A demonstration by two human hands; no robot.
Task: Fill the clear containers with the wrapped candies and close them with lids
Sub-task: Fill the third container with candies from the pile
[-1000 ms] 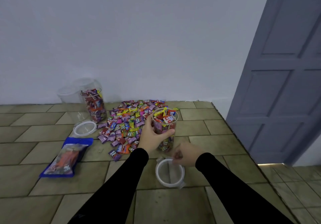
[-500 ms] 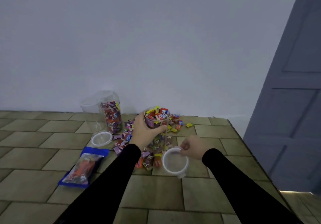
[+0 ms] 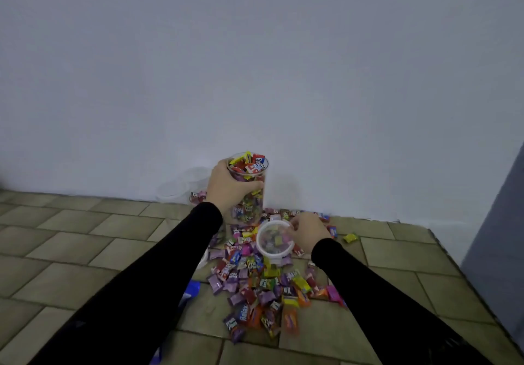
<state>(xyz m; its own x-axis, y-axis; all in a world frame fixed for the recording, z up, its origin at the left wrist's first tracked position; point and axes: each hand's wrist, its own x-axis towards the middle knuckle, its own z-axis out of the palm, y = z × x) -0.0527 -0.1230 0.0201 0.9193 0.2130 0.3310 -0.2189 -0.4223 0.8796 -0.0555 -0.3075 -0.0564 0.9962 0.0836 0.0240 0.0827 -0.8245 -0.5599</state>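
Clear plastic forms the candy-filled container point(image 3: 249, 187), which is gripped around its upper wall by the left hand point(image 3: 226, 187), fingers and thumb curled round it. It is held upright and filled to the rim with wrapped candies, in front of the wall point(image 3: 255, 67). A white-rimmed lid point(image 3: 274, 240) is pinched at its right edge by the right hand point(image 3: 307, 235) and held just below the container, over the loose candy pile point(image 3: 263, 282) on the tiled floor point(image 3: 71, 240). Further clear containers point(image 3: 187, 187) are partly hidden behind the left hand. A blue packet point(image 3: 190, 293) shows beside the left sleeve point(image 3: 141, 288).
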